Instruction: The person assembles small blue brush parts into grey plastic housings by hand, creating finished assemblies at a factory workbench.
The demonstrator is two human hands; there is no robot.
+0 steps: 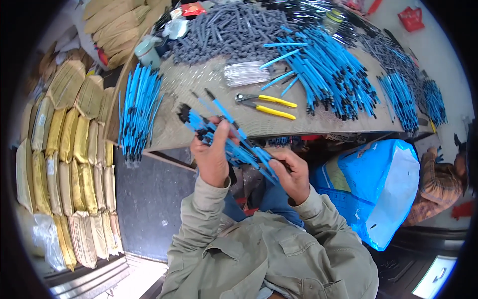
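Just below the yellow-handled pliers (pixel 266 104), both hands are gripping a bundle of blue rods (pixel 226 139) running diagonally, left hand (pixel 211 154) fingers wrapped higher, right hand (pixel 291 174) pinching its lower end.

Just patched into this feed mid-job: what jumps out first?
Blue everywhere: both hands, left hand and right hand, grip a bundle of blue pens at centre, above the table edge. More blue pens lie heaped across the table, with yellow-handled pliers lying just beyond the hands. A blue and white sack sits at lower right, and tan packed bags line the left.
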